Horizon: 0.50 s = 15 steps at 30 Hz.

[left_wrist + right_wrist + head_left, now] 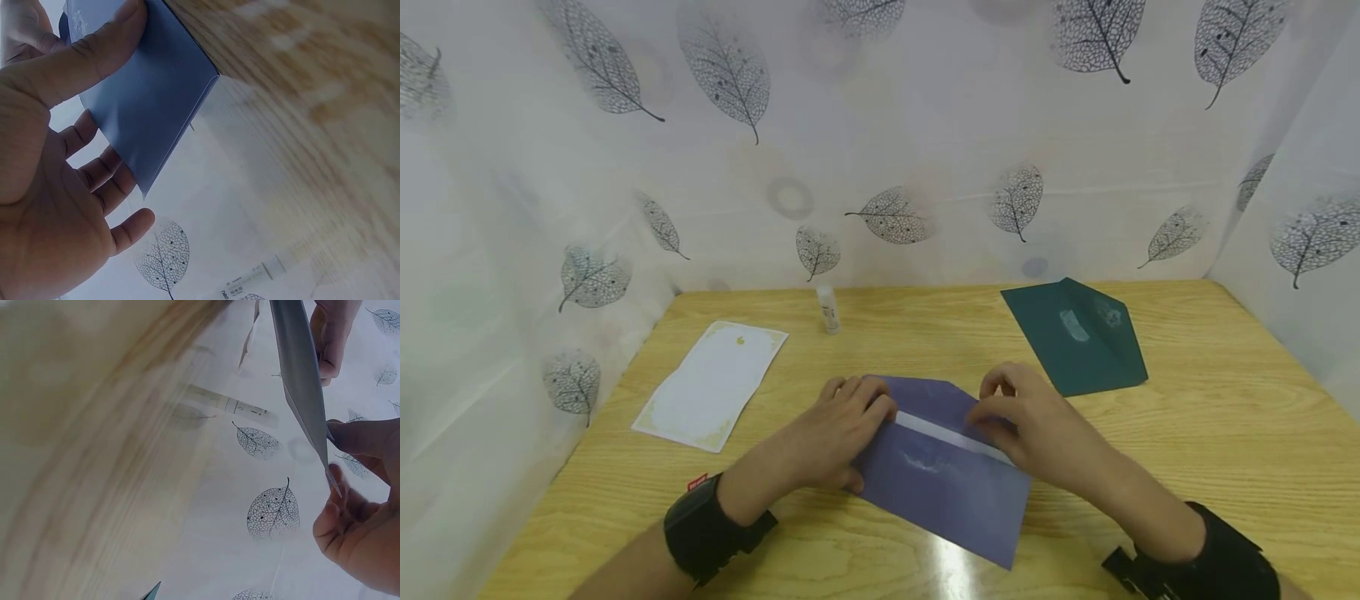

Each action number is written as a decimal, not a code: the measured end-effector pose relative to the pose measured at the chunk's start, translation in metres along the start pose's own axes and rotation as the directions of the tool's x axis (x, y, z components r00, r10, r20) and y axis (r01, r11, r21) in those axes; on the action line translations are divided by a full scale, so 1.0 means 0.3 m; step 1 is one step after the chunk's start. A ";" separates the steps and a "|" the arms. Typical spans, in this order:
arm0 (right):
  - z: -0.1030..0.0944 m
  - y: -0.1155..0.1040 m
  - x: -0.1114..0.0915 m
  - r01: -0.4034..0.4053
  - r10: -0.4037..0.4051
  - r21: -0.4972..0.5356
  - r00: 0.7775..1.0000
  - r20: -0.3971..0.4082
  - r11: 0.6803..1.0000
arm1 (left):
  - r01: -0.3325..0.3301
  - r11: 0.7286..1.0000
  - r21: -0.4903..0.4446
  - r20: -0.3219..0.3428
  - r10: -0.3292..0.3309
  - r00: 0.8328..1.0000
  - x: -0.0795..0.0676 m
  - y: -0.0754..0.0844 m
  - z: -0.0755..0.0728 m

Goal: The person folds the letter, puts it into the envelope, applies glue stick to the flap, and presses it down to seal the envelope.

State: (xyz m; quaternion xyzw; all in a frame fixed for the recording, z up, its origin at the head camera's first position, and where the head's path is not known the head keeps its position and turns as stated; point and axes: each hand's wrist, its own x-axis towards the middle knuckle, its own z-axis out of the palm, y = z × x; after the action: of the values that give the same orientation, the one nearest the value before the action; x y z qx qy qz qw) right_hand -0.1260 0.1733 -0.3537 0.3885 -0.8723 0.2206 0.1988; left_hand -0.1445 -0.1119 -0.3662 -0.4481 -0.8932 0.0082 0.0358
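A purple envelope point(943, 492) is held tilted over the table in front of me, with a white strip point(951, 435) running across it below its flap point(925, 393). My left hand point(842, 425) grips its left end. In the left wrist view, the left thumb point(94, 59) lies on one face and fingers are on the other side. My right hand point(1037, 425) is at the right part of the flap. Seen from the right wrist, the right thumb point(362, 436) and forefinger pinch the thin edge of the envelope point(303, 381).
Behind the left hand lies a white sheet with a pale decorated border point(715, 387). A glue stick point(828, 310) stands near the table's back edge. At back right is a dark green envelope point(1075, 342) with clear patches on it. Leaf-patterned curtains point(910, 150) enclose the wooden table point(1225, 467).
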 end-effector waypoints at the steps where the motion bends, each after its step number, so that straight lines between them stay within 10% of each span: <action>1: -0.003 0.001 0.000 -0.026 0.026 -0.003 1.000 0.005 1.000 | 0.000 1.000 0.001 0.001 0.000 1.000 0.000 0.000 0.000; 9: -0.015 -0.001 0.002 -0.180 0.167 0.039 0.960 0.223 0.983 | -0.010 1.000 -0.014 -0.012 0.009 1.000 -0.001 -0.004 -0.001; 15: -0.016 -0.003 0.002 -0.191 0.171 0.062 0.955 0.241 0.980 | -0.017 0.999 -0.028 -0.014 0.017 1.000 -0.001 -0.009 -0.003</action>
State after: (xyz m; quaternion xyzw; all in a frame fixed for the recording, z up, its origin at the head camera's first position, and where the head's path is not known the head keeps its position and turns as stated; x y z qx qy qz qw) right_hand -0.1249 0.1749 -0.3492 0.3383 -0.9115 0.2271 0.0565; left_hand -0.1464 -0.1138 -0.3651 -0.4561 -0.8892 -0.0070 0.0355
